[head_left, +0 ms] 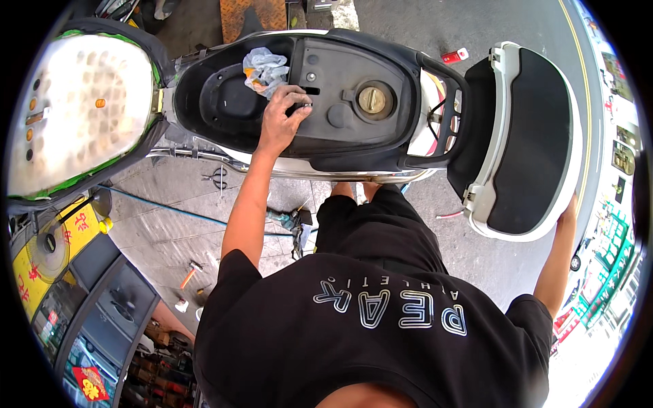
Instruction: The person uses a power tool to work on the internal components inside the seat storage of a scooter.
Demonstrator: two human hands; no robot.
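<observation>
My left hand (284, 114) is over the scooter's open black underseat compartment (326, 75), its fingers curled beside a small dark slot, around something small and dark that I cannot make out. A crumpled plastic bag (264, 68) lies just above my fingers inside the compartment. To the right of them is a brass-coloured round fuel cap (373, 100). At the right, my right hand (566, 211) touches the outer edge of the black and white rear box (527, 136), its fingers mostly hidden.
A raised seat (81, 109) stands at left. On the pavement (170, 197) below lie pliers (220, 178), a power tool (286, 217), a blue hose (177, 211) and a hammer (192, 272). A red container (454, 56) lies beyond the scooter. A road (558, 41) runs along the right.
</observation>
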